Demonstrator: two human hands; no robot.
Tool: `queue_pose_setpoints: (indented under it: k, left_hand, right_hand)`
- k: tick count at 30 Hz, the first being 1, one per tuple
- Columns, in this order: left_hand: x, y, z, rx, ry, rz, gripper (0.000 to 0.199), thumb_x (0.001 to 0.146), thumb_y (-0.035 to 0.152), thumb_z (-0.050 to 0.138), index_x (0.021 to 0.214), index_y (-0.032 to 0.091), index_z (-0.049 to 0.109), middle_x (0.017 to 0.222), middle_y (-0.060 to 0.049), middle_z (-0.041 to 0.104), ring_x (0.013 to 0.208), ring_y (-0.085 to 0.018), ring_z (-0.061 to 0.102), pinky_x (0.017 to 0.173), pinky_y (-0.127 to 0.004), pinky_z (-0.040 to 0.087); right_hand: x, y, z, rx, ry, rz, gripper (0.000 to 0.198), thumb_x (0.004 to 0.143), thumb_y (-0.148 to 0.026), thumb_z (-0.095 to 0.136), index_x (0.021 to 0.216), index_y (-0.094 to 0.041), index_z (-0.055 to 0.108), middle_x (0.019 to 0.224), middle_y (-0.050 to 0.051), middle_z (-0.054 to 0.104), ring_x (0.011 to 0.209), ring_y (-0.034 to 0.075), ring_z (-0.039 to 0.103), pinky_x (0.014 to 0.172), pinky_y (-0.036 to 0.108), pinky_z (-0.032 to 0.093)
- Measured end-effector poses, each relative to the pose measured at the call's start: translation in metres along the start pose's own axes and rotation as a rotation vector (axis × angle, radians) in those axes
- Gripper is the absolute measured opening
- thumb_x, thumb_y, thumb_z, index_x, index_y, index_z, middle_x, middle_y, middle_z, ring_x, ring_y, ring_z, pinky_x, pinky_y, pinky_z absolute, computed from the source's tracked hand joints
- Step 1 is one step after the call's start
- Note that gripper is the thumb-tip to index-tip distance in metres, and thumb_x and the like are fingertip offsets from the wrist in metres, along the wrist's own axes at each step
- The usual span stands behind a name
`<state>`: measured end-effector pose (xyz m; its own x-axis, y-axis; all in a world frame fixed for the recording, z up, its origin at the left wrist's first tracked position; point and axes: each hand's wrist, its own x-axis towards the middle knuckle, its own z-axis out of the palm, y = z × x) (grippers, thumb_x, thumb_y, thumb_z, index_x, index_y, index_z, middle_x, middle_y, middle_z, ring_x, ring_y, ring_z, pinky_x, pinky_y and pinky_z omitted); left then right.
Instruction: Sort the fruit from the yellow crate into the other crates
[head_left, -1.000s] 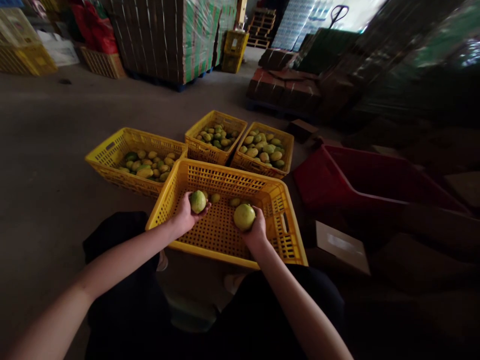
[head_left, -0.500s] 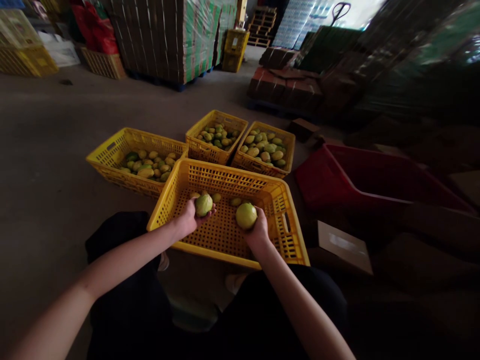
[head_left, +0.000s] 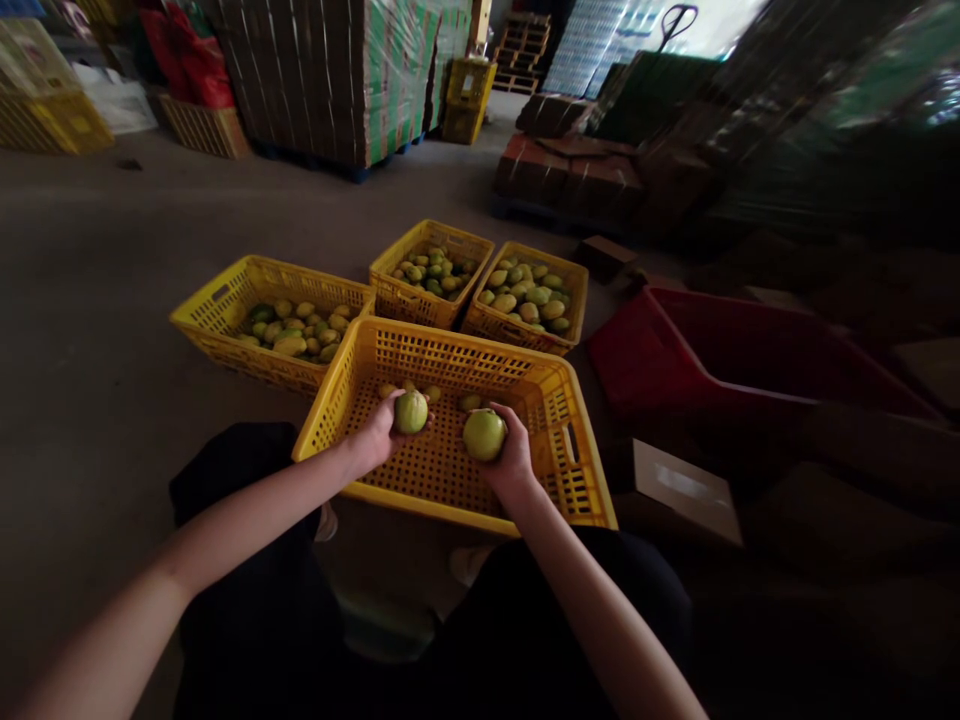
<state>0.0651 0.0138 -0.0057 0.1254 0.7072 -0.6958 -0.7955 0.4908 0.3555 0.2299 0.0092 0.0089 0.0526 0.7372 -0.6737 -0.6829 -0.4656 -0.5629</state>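
My left hand (head_left: 381, 438) is closed around a round-looking yellow-green fruit (head_left: 411, 411), faintly ridged, perhaps a papaya or mango seen end-on. A second, smoother yellow-green fruit (head_left: 484, 435) is gripped in my right hand (head_left: 514, 455), its end turned up toward me. Both fruits are held above the large yellow plastic crate (head_left: 469, 515) in front of my knees. Several more fruits (head_left: 432, 394) lie along the far side of that crate's perforated floor, partly hidden behind my hands.
Three yellow crates of similar fruit stand beyond: a left crate (head_left: 217, 325), a middle crate (head_left: 390, 262) and a right crate (head_left: 566, 338). A red tub (head_left: 637, 350) and a cardboard box (head_left: 686, 490) sit at right. Wrapped pallet stacks (head_left: 300, 80) stand farther back.
Both fruits have turned slightly in my hands. The right fruit has shifted a little left, and the left one a little right. The crates stay put.
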Motion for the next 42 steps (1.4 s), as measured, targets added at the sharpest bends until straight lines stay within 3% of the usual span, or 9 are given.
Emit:
queue_pose_setpoints:
  k: [8,14,20,24,29,32,42]
  left_hand:
    - [0.0,0.004,0.0,0.017,0.012,-0.027,0.031,0.094,0.032,0.043,0.086,0.01,0.064,0.058,-0.008,0.065,0.046,-0.017,0.062,0.039,-0.024,0.05]
    - [0.004,0.002,-0.001,-0.054,0.075,0.041,0.025,0.093,0.029,0.043,0.089,0.014,0.063,0.062,-0.007,0.065,0.049,-0.017,0.064,0.044,-0.025,0.053]
    - [0.001,0.003,-0.002,-0.03,0.028,0.019,0.026,0.093,0.028,0.044,0.083,0.012,0.062,0.062,-0.008,0.066,0.053,-0.016,0.065,0.047,-0.024,0.055]
    - [-0.003,0.006,0.0,-0.031,-0.077,-0.016,0.027,0.092,0.027,0.046,0.079,0.011,0.064,0.057,-0.005,0.064,0.051,-0.014,0.064,0.044,-0.021,0.053]
    - [-0.01,0.009,0.005,0.038,-0.251,-0.035,0.029,0.09,0.024,0.046,0.068,0.013,0.062,0.056,-0.006,0.064,0.048,-0.014,0.062,0.044,-0.023,0.053]
    - [-0.014,0.008,0.007,0.092,-0.306,-0.013,0.032,0.089,0.021,0.045,0.063,0.013,0.06,0.055,-0.006,0.063,0.046,-0.014,0.061,0.043,-0.023,0.051]
    - [-0.014,0.008,0.007,0.054,-0.287,-0.021,0.029,0.088,0.018,0.045,0.065,0.013,0.061,0.058,-0.005,0.063,0.049,-0.013,0.06,0.047,-0.022,0.052]
  right_hand:
    - [0.011,-0.003,-0.009,-0.059,0.193,-0.021,0.016,0.083,-0.031,0.049,0.07,-0.024,0.053,0.045,-0.005,0.055,0.055,0.019,0.065,0.05,0.03,0.056]
    - [0.014,-0.004,-0.013,-0.037,0.209,0.025,0.012,0.082,-0.033,0.052,0.074,-0.025,0.054,0.049,-0.003,0.059,0.06,0.022,0.067,0.051,0.034,0.058]
    - [0.01,-0.003,-0.009,-0.057,0.221,0.018,0.014,0.086,-0.035,0.053,0.078,-0.024,0.055,0.049,-0.003,0.061,0.053,0.02,0.065,0.048,0.03,0.056]
    - [0.006,0.0,-0.006,-0.03,0.065,0.046,0.028,0.09,-0.042,0.049,0.076,-0.02,0.06,0.052,0.0,0.064,0.055,0.019,0.067,0.05,0.029,0.056]
    - [0.0,0.009,-0.003,-0.1,-0.257,0.021,0.024,0.083,-0.03,0.055,0.066,-0.016,0.064,0.057,0.004,0.068,0.056,0.019,0.067,0.051,0.027,0.056]
    - [-0.005,0.014,-0.002,-0.174,-0.378,-0.033,0.024,0.08,-0.028,0.056,0.061,-0.016,0.064,0.056,0.005,0.067,0.058,0.019,0.067,0.051,0.027,0.055]
    - [-0.004,0.011,-0.003,-0.148,-0.398,-0.043,0.027,0.082,-0.03,0.058,0.06,-0.015,0.064,0.054,0.005,0.065,0.057,0.019,0.067,0.046,0.025,0.052]
